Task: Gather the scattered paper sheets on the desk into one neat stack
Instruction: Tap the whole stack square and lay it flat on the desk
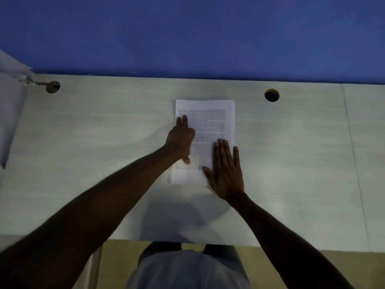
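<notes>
A stack (208, 122) of white printed sheets is seen lying flat on the pale bench (104, 142), roughly midway along it and nearer its far edge than its near one. The top sheet is covered with blocks of dark printed text, but the print is too small and blurred to be read; no brand or label can be made out. At the stack's near left corner a lower sheet's edge is seen peeping out slightly, so the edges are not fully flush there.

The left hand (181, 138) is laid against the stack's left edge, its fingers held straight and pointing away from the person, its thumb resting on the top sheet. The right hand (227, 170) is pressed flat on the stack's near right corner, fingers straight and close together, the little finger lying just past the right edge on the bench. Neither hand is curled round the paper.

Beyond and right of the stack a round hole (271, 95) is cut in the bench; a second hole (52, 86) is seen far to the stack's left, with a cable (37, 82) leading into it. Behind the stack a blue wall (187, 34) is seen. Far left of the stack, pale objects (10, 105) are seen at the picture's edge, too blurred to be identified.
</notes>
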Available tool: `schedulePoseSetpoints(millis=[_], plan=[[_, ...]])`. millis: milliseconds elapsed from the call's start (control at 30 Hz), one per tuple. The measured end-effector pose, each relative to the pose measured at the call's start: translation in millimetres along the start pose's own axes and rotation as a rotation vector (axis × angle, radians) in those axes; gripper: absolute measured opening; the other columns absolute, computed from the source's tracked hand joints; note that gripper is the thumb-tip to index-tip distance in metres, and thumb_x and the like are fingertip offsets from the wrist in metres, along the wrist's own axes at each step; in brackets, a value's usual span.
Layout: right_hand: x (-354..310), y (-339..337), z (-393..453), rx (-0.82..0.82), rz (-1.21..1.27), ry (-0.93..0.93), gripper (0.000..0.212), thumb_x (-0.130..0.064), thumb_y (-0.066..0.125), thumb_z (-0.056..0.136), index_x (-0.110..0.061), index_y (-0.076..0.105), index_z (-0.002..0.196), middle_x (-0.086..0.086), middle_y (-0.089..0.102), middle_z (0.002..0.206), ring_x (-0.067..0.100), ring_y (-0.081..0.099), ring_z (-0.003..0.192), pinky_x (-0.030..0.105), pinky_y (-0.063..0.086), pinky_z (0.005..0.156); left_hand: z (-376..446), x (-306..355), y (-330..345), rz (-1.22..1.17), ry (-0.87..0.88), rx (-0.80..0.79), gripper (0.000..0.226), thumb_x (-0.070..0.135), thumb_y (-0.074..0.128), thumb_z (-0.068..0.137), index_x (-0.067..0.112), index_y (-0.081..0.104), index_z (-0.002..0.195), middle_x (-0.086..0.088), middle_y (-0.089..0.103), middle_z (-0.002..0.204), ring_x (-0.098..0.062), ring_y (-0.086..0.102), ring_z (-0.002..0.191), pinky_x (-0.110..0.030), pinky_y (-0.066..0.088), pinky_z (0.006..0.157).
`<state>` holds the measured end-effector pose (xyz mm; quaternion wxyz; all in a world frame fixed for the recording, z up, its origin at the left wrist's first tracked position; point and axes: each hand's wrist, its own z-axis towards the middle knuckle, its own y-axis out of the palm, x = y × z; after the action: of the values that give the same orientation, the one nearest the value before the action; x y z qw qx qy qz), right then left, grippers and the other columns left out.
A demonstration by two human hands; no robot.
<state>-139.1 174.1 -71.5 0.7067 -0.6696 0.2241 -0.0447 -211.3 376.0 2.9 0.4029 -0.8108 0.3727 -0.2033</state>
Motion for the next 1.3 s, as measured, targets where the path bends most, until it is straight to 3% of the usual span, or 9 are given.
schedulePoseSetpoints(millis=[600, 733, 833, 900, 933, 1000, 1067, 1167, 1300], plan=[[21.9, -9.7, -108.3, -0.141, 0.04, -0.109, 0.076, -0.045, 0.043, 0.108, -0.002, 0.012, 0.163, 0.015, 0.004, 0.172, 0.028, 0.003, 0.16, 0.051, 0.019, 0.128, -3.0, 1.1, 0.2, 0.046, 0.024, -0.001, 0.132, 0.047, 0.098, 0.046, 0.001, 0.031, 0.15, -0.023, -0.004, 0.165, -0.04, 0.004, 0.153, -0.049, 0.037, 0.115], [27.7, -22.2, -129.3, -0.153, 0.007, -0.128, 0.07, -0.045, 0.043, 0.108, -0.004, 0.024, 0.161, 0.014, 0.018, 0.17, 0.027, 0.014, 0.159, 0.051, 0.019, 0.128, -11.6, -1.6, 0.0, 0.001, 0.028, 0.024, 0.133, 0.047, 0.097, 0.048, -0.002, 0.027, 0.15, -0.02, -0.006, 0.165, -0.036, 0.003, 0.154, -0.049, 0.037, 0.115], [26.1, -40.3, -118.2, 0.043, 0.005, -0.138, 0.04, -0.04, 0.055, 0.103, -0.009, 0.074, 0.121, 0.011, 0.071, 0.131, 0.028, 0.065, 0.118, 0.048, 0.04, 0.114, -14.9, -4.8, 1.3, -0.019, 0.019, 0.052, 0.133, 0.051, 0.096, 0.047, 0.0, 0.028, 0.149, -0.018, -0.003, 0.166, -0.034, 0.006, 0.154, -0.048, 0.036, 0.116], [14.0, -51.4, -102.9, 0.196, 0.024, -0.091, 0.029, -0.033, 0.061, 0.099, -0.014, 0.076, 0.083, 0.002, 0.077, 0.086, 0.025, 0.067, 0.078, 0.039, 0.047, 0.088, -14.6, -6.5, 1.9, -0.021, 0.025, 0.072, 0.132, 0.054, 0.095, 0.046, 0.001, 0.03, 0.148, -0.018, 0.0, 0.166, -0.034, 0.008, 0.154, -0.049, 0.036, 0.115], [1.5, -54.6, -92.6, 0.236, 0.061, -0.059, 0.024, -0.029, 0.063, 0.097, -0.015, 0.074, 0.08, 0.001, 0.075, 0.081, 0.024, 0.064, 0.074, 0.035, 0.044, 0.08, -15.2, -7.1, 1.9, -0.016, 0.026, 0.082, 0.132, 0.056, 0.095, 0.045, 0.002, 0.031, 0.148, -0.018, 0.001, 0.166, -0.034, 0.009, 0.154, -0.049, 0.037, 0.115], [-35.3, -48.2, -71.2, 0.256, 0.143, -0.022, 0.015, -0.023, 0.065, 0.094, -0.013, 0.075, 0.095, 0.005, 0.075, 0.093, 0.024, 0.067, 0.085, 0.033, 0.045, 0.08, -15.0, -9.1, 2.0, 0.002, 0.036, 0.096, 0.133, 0.059, 0.094, 0.044, 0.003, 0.032, 0.148, -0.018, 0.003, 0.166, -0.035, 0.012, 0.153, -0.049, 0.037, 0.115], [-79.8, -29.8, -54.1, 0.196, 0.204, 0.002, 0.035, -0.024, 0.062, 0.096, -0.006, 0.07, 0.124, 0.014, 0.071, 0.123, 0.028, 0.065, 0.115, 0.038, 0.051, 0.1, -14.7, -10.3, 1.5, 0.008, 0.058, 0.104, 0.137, 0.059, 0.094, 0.043, 0.002, 0.03, 0.149, -0.02, 0.005, 0.166, -0.035, 0.014, 0.153, -0.049, 0.037, 0.115], [-138.4, 3.1, -46.1, -0.021, 0.228, 0.016, 0.066, -0.037, 0.046, 0.103, 0.001, 0.036, 0.156, 0.022, 0.036, 0.162, 0.032, 0.029, 0.154, 0.046, 0.026, 0.127, -15.4, -11.5, 0.8, -0.006, 0.074, 0.103, 0.138, 0.055, 0.095, 0.047, -0.002, 0.024, 0.151, -0.022, 0.006, 0.165, -0.037, 0.015, 0.152, -0.047, 0.036, 0.115], [-158.5, 36.7, -55.3, -0.154, 0.187, 0.091, 0.089, -0.057, 0.04, 0.101, -0.001, 0.008, 0.163, 0.019, 0.002, 0.171, 0.029, -0.005, 0.16, 0.043, 0.003, 0.131, -11.9, -14.5, 4.7, -0.001, 0.083, 0.108, 0.129, 0.052, 0.095, 0.049, -0.005, 0.032, 0.147, -0.025, 0.005, 0.164, -0.039, 0.013, 0.152, -0.049, 0.036, 0.114]])
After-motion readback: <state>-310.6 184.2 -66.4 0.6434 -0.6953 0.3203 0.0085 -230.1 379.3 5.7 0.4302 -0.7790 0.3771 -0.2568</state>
